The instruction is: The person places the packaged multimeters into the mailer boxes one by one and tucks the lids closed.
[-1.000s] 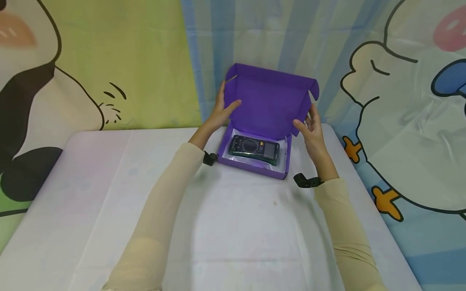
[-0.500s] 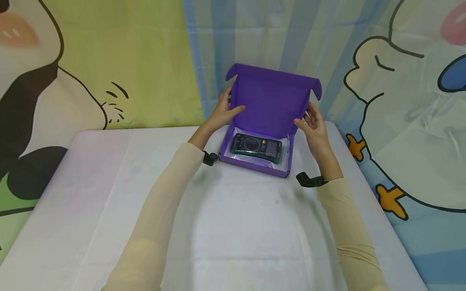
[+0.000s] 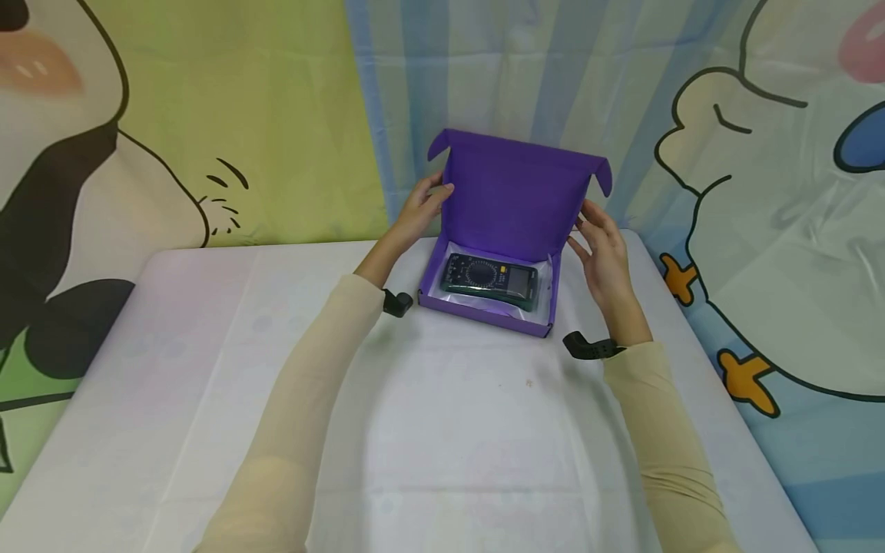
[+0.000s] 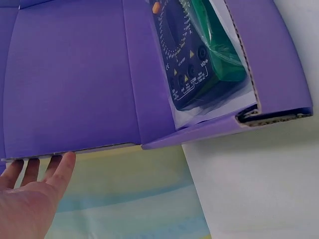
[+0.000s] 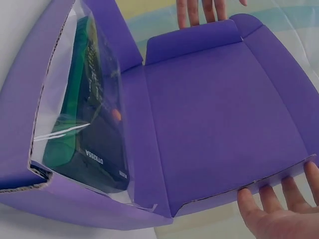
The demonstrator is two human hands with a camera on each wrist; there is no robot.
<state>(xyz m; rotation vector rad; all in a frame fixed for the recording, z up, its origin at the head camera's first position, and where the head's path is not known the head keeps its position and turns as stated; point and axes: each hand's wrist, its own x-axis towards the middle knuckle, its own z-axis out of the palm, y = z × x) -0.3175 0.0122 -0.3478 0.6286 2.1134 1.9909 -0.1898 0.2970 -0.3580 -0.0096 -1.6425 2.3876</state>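
A purple cardboard box [image 3: 484, 316] stands on the table with its lid [image 3: 515, 196] raised at the back. Inside lies a black-and-green multimeter [image 3: 489, 279] in clear plastic, on white wrapping. At the lid's left edge is my left hand [image 3: 418, 211]; in the left wrist view its extended fingertips [image 4: 64, 164] touch the side flap. My right hand [image 3: 604, 253] is at the opposite edge, and its fingers [image 5: 269, 196] touch the right flap with the thumb away from the lid's inner face. Parts of the fingers are hidden behind the lid.
A white cloth covers the table [image 3: 442, 445]. Behind it hangs a curtain [image 3: 297, 115] with cartoon animals, close to the lid. Black wrist cameras [image 3: 588, 346] sit on both wrists, near the box's front corners.
The lid's top edge has dipped slightly. Both thumbs have drawn off the lid's inner face toward its side edges, and the right fingers have spread. The multimeter stays in the box.
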